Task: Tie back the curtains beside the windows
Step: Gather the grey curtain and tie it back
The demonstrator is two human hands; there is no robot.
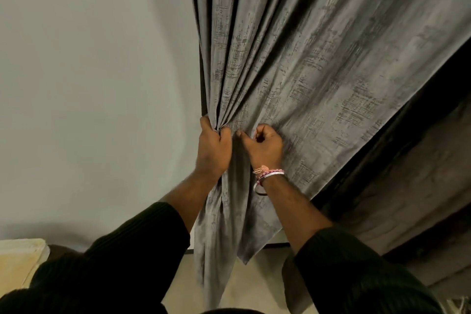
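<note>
We see the left hand clenched around a gathered bunch of the grey curtain, its fingers curled over the pleats where they pinch together just left of the frame's middle. The right hand sits just beside it, toward 3 o'clock, fingers curled in against the cloth; it looks to be pinching a fold, though we cannot tell how much fabric lies inside the fist. The two hands are close but not touching, with a narrow strip of curtain between them.

On the right wrist we see a band of pink and white thread bracelets. Both forearms run down toward 6 o'clock into dark ribbed sleeves.

From the hands, the curtain fans up toward 12 and 1 o'clock in long folds, its surface marked with a darker crosshatch pattern. Below the hands it hangs down toward 6 o'clock in a narrowed tail that ends in a point above the pale floor. At 3 to 4 o'clock a second stretch of similar grey cloth lies behind a dark gap under the lifted edge.

At 9 to 11 o'clock we see a plain pale wall, against which the curtain's left edge hangs. At 8 o'clock, low in the corner, part of a cream-coloured object shows; we cannot tell what it is.
</note>
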